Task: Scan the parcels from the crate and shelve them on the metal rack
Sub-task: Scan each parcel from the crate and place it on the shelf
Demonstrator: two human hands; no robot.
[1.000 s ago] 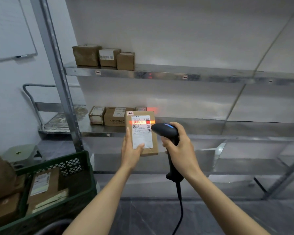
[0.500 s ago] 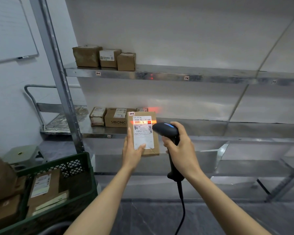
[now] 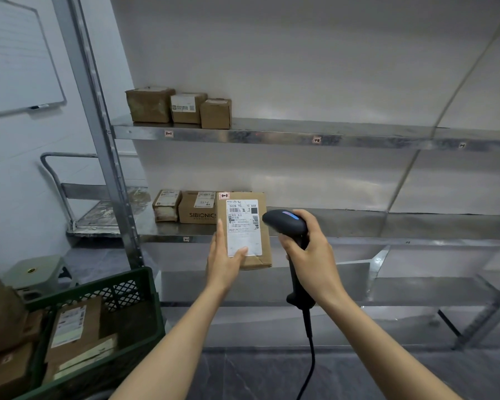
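Observation:
My left hand [image 3: 225, 262] holds a brown cardboard parcel [image 3: 264, 249] upright by its lower left corner, its white shipping label facing me. My right hand [image 3: 312, 255] grips a black corded barcode scanner [image 3: 286, 223], its head just right of the label and pointing at it. No red beam shows on the label. The green plastic crate [image 3: 122, 287] at lower left holds several more brown parcels. The metal rack [image 3: 272, 134] stands ahead, with three parcels on its upper shelf at left and other parcels on the middle shelf behind the held one.
A whiteboard [image 3: 15, 59] hangs on the left wall. A metal trolley [image 3: 70, 197] and a green stool [image 3: 35, 272] stand left of the rack's upright post. The scanner's cable hangs down toward the grey floor. The shelves stretch bare to the right.
The scanner's red beam, lit across the label's barcode and glowing on the rack before, is now off. Both hands and the parcel have stayed almost still.

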